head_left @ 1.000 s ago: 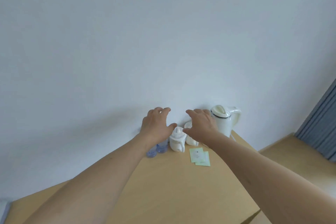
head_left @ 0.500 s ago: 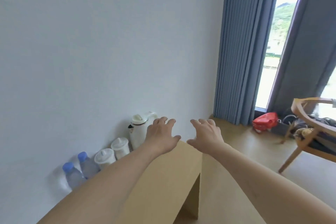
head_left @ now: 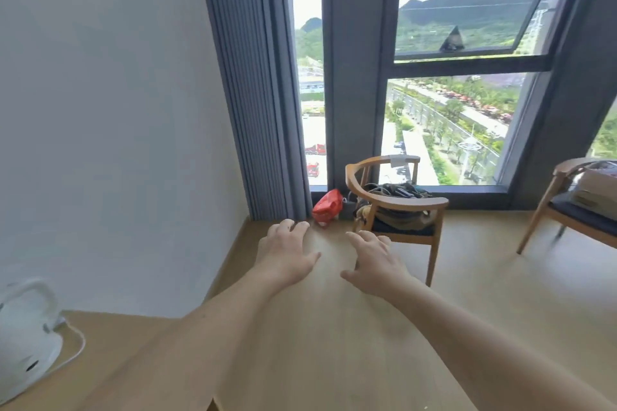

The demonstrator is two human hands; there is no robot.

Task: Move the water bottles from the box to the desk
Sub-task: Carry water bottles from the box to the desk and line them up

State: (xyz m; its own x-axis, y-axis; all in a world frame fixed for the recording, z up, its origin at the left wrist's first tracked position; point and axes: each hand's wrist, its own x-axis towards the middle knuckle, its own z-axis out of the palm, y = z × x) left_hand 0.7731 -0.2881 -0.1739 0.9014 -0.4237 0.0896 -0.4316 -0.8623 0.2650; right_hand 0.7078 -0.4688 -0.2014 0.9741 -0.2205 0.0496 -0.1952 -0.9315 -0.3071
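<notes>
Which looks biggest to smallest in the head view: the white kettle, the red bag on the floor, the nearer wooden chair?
1. Nearer wooden chair.
2. White kettle, though it is cut off and close to the camera, so this rank is unsure.
3. Red bag, clearly smallest.

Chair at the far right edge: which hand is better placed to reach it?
Right, likely: the right hand is on the far-right chair's side, the left hand nearer the wall. Both are open, empty.
</notes>
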